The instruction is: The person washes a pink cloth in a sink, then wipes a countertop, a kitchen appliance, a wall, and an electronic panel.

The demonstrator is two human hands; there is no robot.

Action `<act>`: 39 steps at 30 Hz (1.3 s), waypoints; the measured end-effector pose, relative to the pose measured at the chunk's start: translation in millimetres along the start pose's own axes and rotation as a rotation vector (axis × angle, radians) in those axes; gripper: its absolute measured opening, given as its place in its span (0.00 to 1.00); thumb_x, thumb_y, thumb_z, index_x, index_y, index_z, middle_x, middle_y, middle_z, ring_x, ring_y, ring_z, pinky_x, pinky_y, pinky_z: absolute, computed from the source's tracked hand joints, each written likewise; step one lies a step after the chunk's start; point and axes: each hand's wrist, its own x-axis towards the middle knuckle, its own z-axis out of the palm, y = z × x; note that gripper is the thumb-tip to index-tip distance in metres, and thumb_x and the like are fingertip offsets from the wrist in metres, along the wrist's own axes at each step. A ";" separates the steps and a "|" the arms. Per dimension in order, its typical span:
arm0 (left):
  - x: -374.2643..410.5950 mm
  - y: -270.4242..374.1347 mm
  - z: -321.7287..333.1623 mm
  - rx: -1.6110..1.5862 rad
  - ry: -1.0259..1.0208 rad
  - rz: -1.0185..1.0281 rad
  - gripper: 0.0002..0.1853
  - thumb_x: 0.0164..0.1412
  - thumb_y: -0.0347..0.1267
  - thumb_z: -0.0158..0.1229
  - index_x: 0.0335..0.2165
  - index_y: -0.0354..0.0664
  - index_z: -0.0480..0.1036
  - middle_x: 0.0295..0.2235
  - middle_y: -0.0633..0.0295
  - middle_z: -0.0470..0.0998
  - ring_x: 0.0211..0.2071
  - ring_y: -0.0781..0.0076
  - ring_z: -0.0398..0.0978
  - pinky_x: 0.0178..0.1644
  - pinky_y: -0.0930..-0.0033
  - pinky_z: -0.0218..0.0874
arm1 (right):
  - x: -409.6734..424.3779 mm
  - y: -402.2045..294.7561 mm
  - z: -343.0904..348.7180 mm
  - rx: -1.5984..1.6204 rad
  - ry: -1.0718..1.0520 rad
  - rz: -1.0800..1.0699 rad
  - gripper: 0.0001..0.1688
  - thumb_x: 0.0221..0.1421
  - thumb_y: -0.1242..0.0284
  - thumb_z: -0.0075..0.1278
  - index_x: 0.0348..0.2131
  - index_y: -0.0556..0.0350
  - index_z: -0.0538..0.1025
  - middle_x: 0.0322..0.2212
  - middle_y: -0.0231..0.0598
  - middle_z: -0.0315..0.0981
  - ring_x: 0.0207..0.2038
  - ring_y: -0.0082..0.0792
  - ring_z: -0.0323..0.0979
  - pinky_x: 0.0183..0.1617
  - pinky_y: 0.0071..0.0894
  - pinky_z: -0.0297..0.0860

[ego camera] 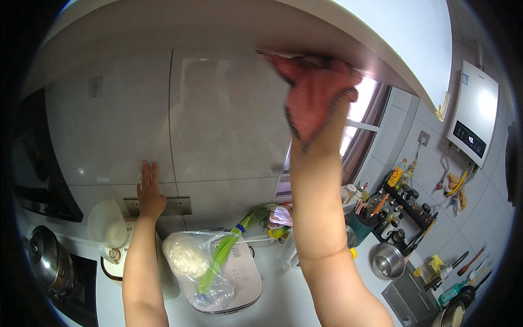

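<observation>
My raised right hand point(342, 113) is shut on a red cloth point(312, 96) with a dark stitched edge. The cloth hides most of the fingers and lies against the underside of a white wall cabinet point(163, 32); cloth and hand are slightly blurred. My left hand point(151, 198) holds nothing and rests on the grey wall tiles point(229, 118), fingers pointing up and a little apart. Behind its wrist is a wall socket panel point(177, 206). Below stand a cream kitchen appliance point(130, 229) and a translucent plastic jug point(107, 225).
A plastic bag with a pale food item point(186, 255) and green onions point(222, 253) lies on a flat pink appliance point(245, 278). At left stands a lidded metal pot point(49, 261). Rightward are a steel bowl point(388, 260), a black spice rack point(408, 210) and a water heater point(474, 114).
</observation>
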 end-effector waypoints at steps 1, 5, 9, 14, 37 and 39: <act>0.3 -0.6 2.4 -0.004 -0.003 0.002 0.55 0.45 0.17 0.53 0.68 0.55 0.39 0.70 0.61 0.34 0.70 0.59 0.35 0.66 0.42 0.43 | -8.3 -13.2 4.3 -0.022 -0.018 -0.047 0.07 0.59 0.65 0.50 0.36 0.45 0.72 0.28 0.23 0.71 0.31 0.24 0.66 0.37 0.25 0.65; -0.3 -5.3 11.6 -0.066 0.052 0.043 0.55 0.43 0.17 0.53 0.68 0.55 0.39 0.70 0.58 0.35 0.70 0.57 0.36 0.66 0.42 0.42 | -28.3 -22.7 18.4 -0.088 0.016 -0.071 0.09 0.58 0.72 0.45 0.39 0.55 0.71 0.29 0.33 0.70 0.29 0.23 0.65 0.33 0.15 0.63; 1.2 -8.9 14.1 -0.055 0.079 0.050 0.56 0.41 0.17 0.52 0.68 0.54 0.40 0.69 0.56 0.35 0.70 0.55 0.37 0.65 0.43 0.43 | 15.9 46.3 25.6 -0.138 0.289 0.272 0.11 0.53 0.80 0.36 0.23 0.50 0.70 0.20 0.36 0.67 0.22 0.25 0.63 0.19 0.20 0.58; 1.1 -6.7 14.2 -0.030 0.084 0.036 0.55 0.42 0.17 0.52 0.67 0.54 0.40 0.69 0.57 0.36 0.70 0.56 0.37 0.65 0.41 0.43 | 23.9 154.1 23.8 -0.090 0.195 0.455 0.11 0.58 0.76 0.33 0.24 0.49 0.65 0.17 0.36 0.65 0.12 0.29 0.59 0.09 0.29 0.52; 2.1 -3.0 19.7 -0.003 0.119 0.044 0.55 0.42 0.18 0.51 0.67 0.53 0.40 0.69 0.56 0.35 0.70 0.57 0.37 0.66 0.41 0.42 | 43.7 252.8 -48.8 -1.984 -0.124 -0.669 0.34 0.59 0.66 0.42 0.60 0.66 0.58 0.61 0.60 0.51 0.65 0.56 0.47 0.69 0.45 0.44; 1.9 -5.1 16.7 0.024 0.092 0.037 0.54 0.42 0.18 0.51 0.67 0.54 0.40 0.69 0.57 0.35 0.70 0.57 0.38 0.66 0.41 0.42 | 26.8 265.6 -41.6 -1.518 -0.083 -0.637 0.36 0.59 0.66 0.42 0.60 0.71 0.56 0.63 0.60 0.49 0.67 0.57 0.45 0.70 0.47 0.44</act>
